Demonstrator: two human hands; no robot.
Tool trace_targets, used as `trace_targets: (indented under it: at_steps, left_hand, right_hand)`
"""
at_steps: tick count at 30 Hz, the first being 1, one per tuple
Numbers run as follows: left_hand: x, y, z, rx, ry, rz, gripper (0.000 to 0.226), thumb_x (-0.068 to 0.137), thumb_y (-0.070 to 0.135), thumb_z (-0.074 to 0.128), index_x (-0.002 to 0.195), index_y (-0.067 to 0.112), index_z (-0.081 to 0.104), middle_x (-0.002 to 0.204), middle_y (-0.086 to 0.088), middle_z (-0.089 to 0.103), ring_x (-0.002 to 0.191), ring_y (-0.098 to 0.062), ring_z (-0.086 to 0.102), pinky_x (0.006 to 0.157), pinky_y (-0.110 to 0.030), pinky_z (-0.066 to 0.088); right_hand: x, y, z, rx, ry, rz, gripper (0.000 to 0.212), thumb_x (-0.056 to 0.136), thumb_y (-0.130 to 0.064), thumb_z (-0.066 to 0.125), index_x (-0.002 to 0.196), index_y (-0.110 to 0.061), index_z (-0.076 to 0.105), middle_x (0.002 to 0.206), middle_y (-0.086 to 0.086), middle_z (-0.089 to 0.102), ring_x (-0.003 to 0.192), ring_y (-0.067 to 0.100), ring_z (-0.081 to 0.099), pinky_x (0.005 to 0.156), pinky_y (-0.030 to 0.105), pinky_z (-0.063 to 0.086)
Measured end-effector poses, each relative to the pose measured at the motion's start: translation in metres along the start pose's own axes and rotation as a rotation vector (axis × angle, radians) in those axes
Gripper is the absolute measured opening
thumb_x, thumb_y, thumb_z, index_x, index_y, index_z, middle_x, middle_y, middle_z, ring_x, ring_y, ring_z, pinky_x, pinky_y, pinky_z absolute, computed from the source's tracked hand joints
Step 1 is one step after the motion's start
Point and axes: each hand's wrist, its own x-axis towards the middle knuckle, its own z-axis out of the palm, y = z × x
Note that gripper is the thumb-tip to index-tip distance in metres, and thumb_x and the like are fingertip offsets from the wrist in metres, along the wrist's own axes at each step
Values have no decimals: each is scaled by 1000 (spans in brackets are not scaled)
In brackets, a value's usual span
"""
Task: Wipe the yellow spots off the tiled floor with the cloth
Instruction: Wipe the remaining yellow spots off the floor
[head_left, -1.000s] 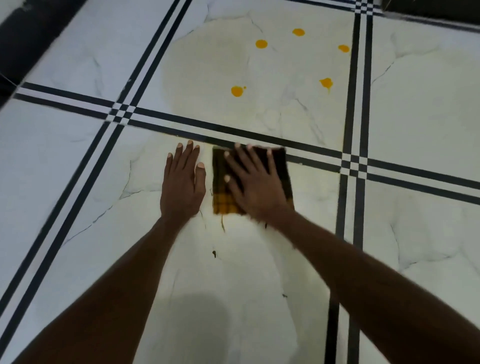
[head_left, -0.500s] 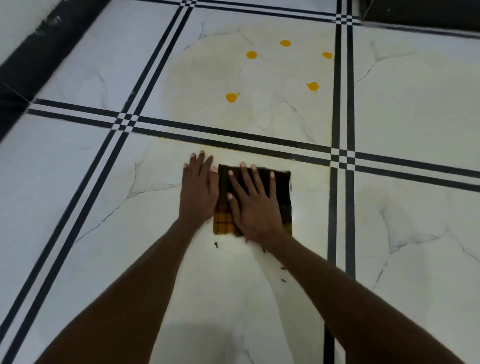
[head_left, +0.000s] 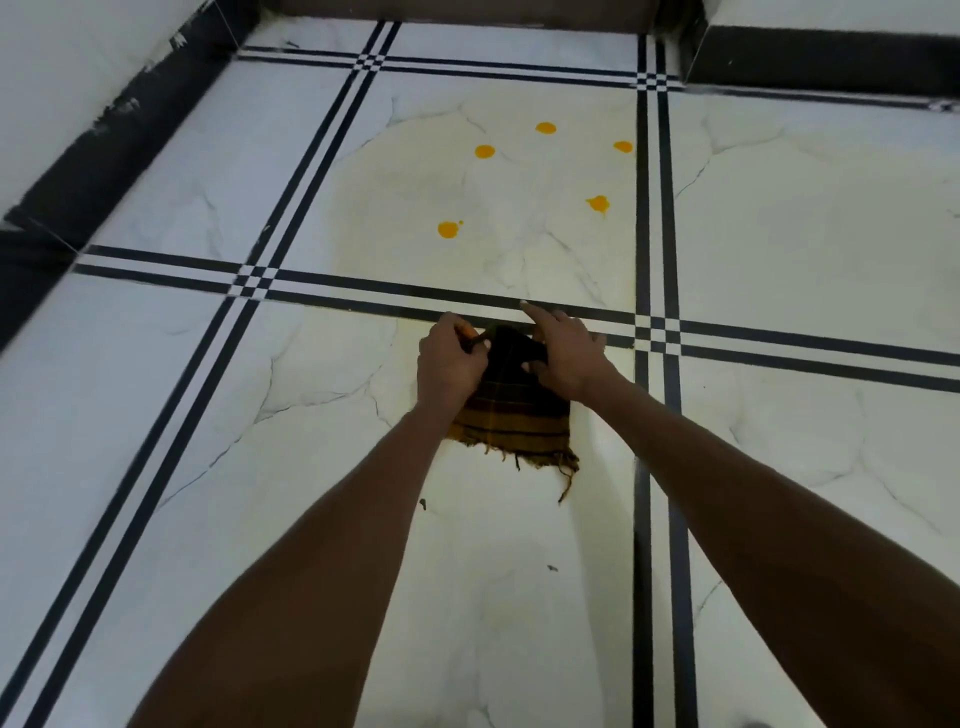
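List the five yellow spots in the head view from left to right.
Lowest-left spot with a small droplet beside it → spot above it → farthest spot → lower right spot → spot nearest the black tile stripe.

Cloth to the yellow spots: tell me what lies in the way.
Nothing visible does. Both hands, left hand and right hand, grip the cloth; only bare tiled floor with a black stripe separates it from the yellow spots.
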Motion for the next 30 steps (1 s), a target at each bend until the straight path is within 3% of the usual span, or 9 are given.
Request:
trace_targets:
  at_steps: [4, 7, 10, 13, 16, 19, 21, 24, 30]
  left_hand:
    - [6, 17, -35, -266, -145, 100, 30, 92, 15, 74, 121, 10, 66, 116, -5, 74, 108, -16, 69, 97, -34, 58]
    - [16, 31, -62, -298, -154, 198, 22, 92, 11, 74, 113, 8, 75, 107, -5, 78, 102, -15, 73, 96, -34, 59]
    - [28, 54, -85, -344, -73, 276, 19, 93, 10, 71, 111, 5, 74, 106, -10, 78, 101, -19, 74, 93, -36, 60]
    - [33, 70, -100, -342, 3, 398, 15, 94, 11, 68, 107, 7, 74, 101, -8, 78, 99, -19, 73, 92, -28, 57]
    - [29, 72, -104, -245, 43, 479, 12, 92, 8, 69, 102, 11, 76, 98, 1, 78, 99, -7, 70, 92, -7, 45]
    - [20, 53, -94, -132, -45, 477, 14, 88, 3, 73, 98, 11, 77, 99, 5, 76, 98, -5, 68, 92, -7, 45]
    - [12, 29, -85, -22, -190, 439, 19, 85, -1, 75, 100, 10, 77, 102, 5, 74, 97, -6, 67, 89, -11, 48]
    - [7, -10, -72, 111, -263, 335, 16, 88, 2, 72, 100, 13, 76, 103, 3, 74, 94, -10, 68, 79, -11, 46]
    - [14, -26, -60, 170, -201, 234, 11, 94, 13, 72, 104, 10, 74, 106, -4, 75, 92, -13, 67, 79, -14, 48]
  right_hand:
    - [5, 10, -18, 65, -113, 66, 29, 91, -31, 78, 117, -24, 69, 111, 5, 68, 123, 33, 61, 111, 58, 41]
    - [1, 11, -50, 222, -44, 55, 33, 89, -32, 81, 115, -13, 74, 107, 6, 71, 111, 28, 67, 99, 51, 55]
    - [-1, 0, -93, 245, 149, -25, 26, 90, -35, 79, 108, -16, 73, 106, 3, 70, 108, 26, 64, 100, 57, 50]
    - [-4, -12, -125, 74, 318, -109, 18, 93, -36, 75, 105, -23, 72, 97, -5, 65, 110, 26, 60, 105, 56, 40]
    - [-13, -19, -133, -153, 413, -150, 20, 94, -35, 72, 111, -23, 73, 100, -1, 68, 112, 30, 57, 104, 54, 36]
    - [-21, -12, -114, -369, 304, -125, 27, 95, -34, 69, 120, -24, 70, 112, 3, 71, 114, 30, 59, 104, 53, 37]
    - [-28, -6, -96, -416, 87, -78, 25, 97, -32, 66, 121, -25, 70, 117, 5, 71, 116, 30, 63, 106, 52, 40]
    - [-36, 3, -73, -344, -159, -19, 24, 99, -33, 66, 115, -18, 75, 114, 8, 72, 105, 29, 68, 85, 37, 51]
    - [-19, 6, -60, -198, -36, -3, 27, 102, -37, 62, 110, -14, 73, 96, 6, 65, 93, 30, 67, 83, 40, 53]
